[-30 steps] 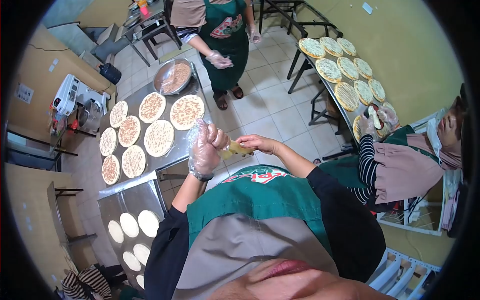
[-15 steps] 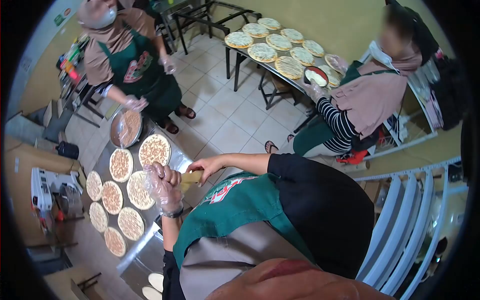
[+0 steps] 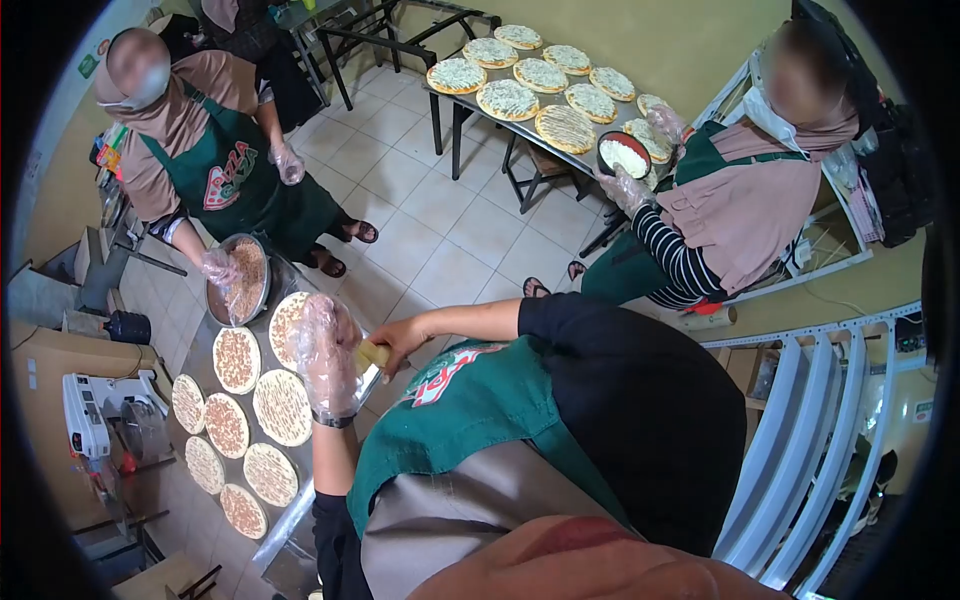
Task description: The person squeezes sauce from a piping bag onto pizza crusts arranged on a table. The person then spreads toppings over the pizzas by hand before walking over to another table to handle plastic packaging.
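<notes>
My left hand [image 3: 328,358], in a clear plastic glove, is closed and raised over the near end of the metal table. Beside it my bare right hand [image 3: 398,342] curls around a pale yellow, soft-looking bundle [image 3: 374,354], whose far part is hidden behind the left hand. It looks like a filled bag, but its kind is not clear. Close to my left hand lies a round pizza base [image 3: 283,407] with brown topping, partly beside another base [image 3: 290,328] that the glove overlaps. Several more topped bases [image 3: 227,424] cover the table.
Across the table a co-worker's gloved hand [image 3: 220,267] reaches into a metal bowl [image 3: 240,318] of brown crumbly topping. At the right, another co-worker holds a bowl [image 3: 624,158] of white topping beside a table of pizzas [image 3: 508,100]. A pale blue rack [image 3: 770,470] stands behind my right side.
My view has shifted slightly. The left hand has turned and covers more of the yellow bundle. The co-worker's hand across the table has moved from the bowl's rim into the bowl.
</notes>
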The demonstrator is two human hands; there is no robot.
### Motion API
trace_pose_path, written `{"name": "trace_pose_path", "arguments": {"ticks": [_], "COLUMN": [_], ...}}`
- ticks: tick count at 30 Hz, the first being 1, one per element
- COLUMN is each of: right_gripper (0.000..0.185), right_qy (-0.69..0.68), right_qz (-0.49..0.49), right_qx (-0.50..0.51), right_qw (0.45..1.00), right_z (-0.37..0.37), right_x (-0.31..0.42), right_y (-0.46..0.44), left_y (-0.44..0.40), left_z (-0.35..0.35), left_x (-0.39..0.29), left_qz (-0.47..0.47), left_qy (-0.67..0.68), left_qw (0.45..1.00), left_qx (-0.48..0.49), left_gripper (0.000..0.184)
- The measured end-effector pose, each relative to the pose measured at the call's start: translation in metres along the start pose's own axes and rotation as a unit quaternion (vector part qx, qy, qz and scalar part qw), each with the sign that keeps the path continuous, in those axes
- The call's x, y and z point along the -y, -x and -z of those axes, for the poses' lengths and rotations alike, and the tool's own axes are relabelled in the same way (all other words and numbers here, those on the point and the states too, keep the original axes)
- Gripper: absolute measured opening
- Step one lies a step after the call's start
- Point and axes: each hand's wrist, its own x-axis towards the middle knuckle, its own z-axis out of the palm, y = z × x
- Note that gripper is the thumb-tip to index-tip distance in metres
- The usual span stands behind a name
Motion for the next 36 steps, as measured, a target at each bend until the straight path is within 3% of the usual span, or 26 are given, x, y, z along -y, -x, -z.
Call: {"name": "trace_pose_path", "arguments": {"ticks": [2,4,6,8,10,11,12,13,14,15,16,17,21,22,23,24,25,26,27,28,30,32,33,35,36], "right_gripper": [0.039,0.043,0.041,0.025,0.024,0.025,0.028,0.028,0.028,0.028,0.028,0.027,0.045,0.045,0.046,0.043,0.043,0.043,0.042,0.042,0.042,0.042,0.041,0.041,0.041], "right_qy": [-0.008,-0.046,-0.031,-0.071,-0.083,-0.098,-0.083,-0.076,-0.068,-0.078,-0.066,-0.047,-0.06,-0.022,0.016,-0.002,-0.009,-0.017,-0.028,-0.035,-0.036,-0.023,-0.014,0.008,0.02], "right_qz": [0.026,0.049,0.057,0.095,0.127,0.113,0.122,0.112,0.101,0.099,0.064,0.029,0.058,0.063,0.07,0.347,0.347,0.322,0.294,0.266,0.21,0.158,0.131,0.081,0.057], "right_qx": [0.005,0.029,0.032,0.032,0.018,0.016,0.027,0.03,0.029,0.034,0.027,0.019,0.03,0.035,0.041,-0.071,-0.055,-0.059,-0.057,-0.051,-0.024,0.01,0.026,0.054,0.064], "right_qw": [1.0,0.997,0.997,0.992,0.988,0.989,0.989,0.99,0.992,0.992,0.995,0.998,0.996,0.997,0.997,0.935,0.936,0.945,0.954,0.962,0.977,0.987,0.991,0.995,0.996], "right_z": [0.02,0.038,0.056,0.069,0.08,0.085,0.091,0.096,0.101,0.102,0.105,0.113,0.132,0.14,0.146,0.149,0.145,0.156,0.152,0.164,0.171,0.177,0.165,0.153,0.165], "right_x": [0.0,0.004,0.011,0.03,0.048,0.045,0.025,0.015,0.005,0.006,0.015,0.021,0.011,0.003,-0.006,-0.015,-0.019,-0.049,-0.029,-0.061,-0.069,-0.078,-0.054,-0.064,-0.067], "right_y": [0.0,-0.002,0.002,0.017,0.037,0.036,0.024,0.021,0.018,0.021,0.029,0.035,0.043,0.042,0.04,0.036,0.028,0.16,0.036,0.179,0.186,0.181,0.022,0.014,0.01], "left_y": [-0.021,-0.036,-0.05,-0.06,-0.068,-0.068,-0.066,-0.069,-0.075,-0.085,-0.09,-0.095,-0.103,-0.1,-0.098,-0.095,-0.096,-0.098,-0.099,-0.1,-0.099,-0.102,-0.099,-0.088,-0.081], "left_z": [-0.007,-0.027,-0.024,-0.021,-0.001,0.013,0.023,0.017,0.009,-0.012,-0.029,-0.036,-0.071,-0.078,-0.092,-0.104,-0.101,-0.094,-0.086,-0.078,-0.067,-0.063,-0.05,-0.037,-0.039], "left_x": [0.002,-0.011,-0.012,-0.003,0.013,0.026,0.038,0.048,0.052,0.044,0.043,0.048,0.031,0.026,0.016,0.011,0.023,0.041,0.057,0.071,0.087,0.073,0.087,0.092,0.085], "left_qz": [0.01,-0.058,-0.027,-0.031,0.021,-0.148,-0.298,-0.312,-0.302,-0.15,0.023,-0.031,-0.023,-0.072,-0.045,-0.016,-0.052,-0.082,-0.102,-0.122,-0.189,-0.21,-0.228,-0.236,-0.172], "left_qy": [0.014,-0.126,-0.138,-0.26,-0.314,-0.52,-0.686,-0.695,-0.698,-0.42,-0.073,-0.022,-0.043,-0.307,-0.371,-0.432,-0.512,-0.588,-0.592,-0.597,-0.606,-0.565,-0.559,-0.564,-0.545], "left_qw": [1.0,0.99,0.989,0.965,0.949,0.841,0.662,0.648,0.649,0.895,0.996,0.998,0.999,0.949,0.927,0.9,0.853,0.798,0.791,0.783,0.767,0.793,0.795,0.791,0.82], "left_qx": [0.007,0.024,0.05,0.034,0.007,0.023,0.048,0.017,0.017,-0.012,-0.045,-0.052,-0.025,-0.024,0.014,0.048,0.079,0.105,0.117,0.126,0.09,0.089,0.057,-0.008,-0.04], "left_gripper": [0.015,0.017,0.023,0.021,0.021,0.023,0.024,0.022,0.022,0.022,0.025,0.031,0.029,0.034,0.033,0.035,0.038,0.041,0.04,0.039,0.034,0.033,0.034,0.036,0.037]}}
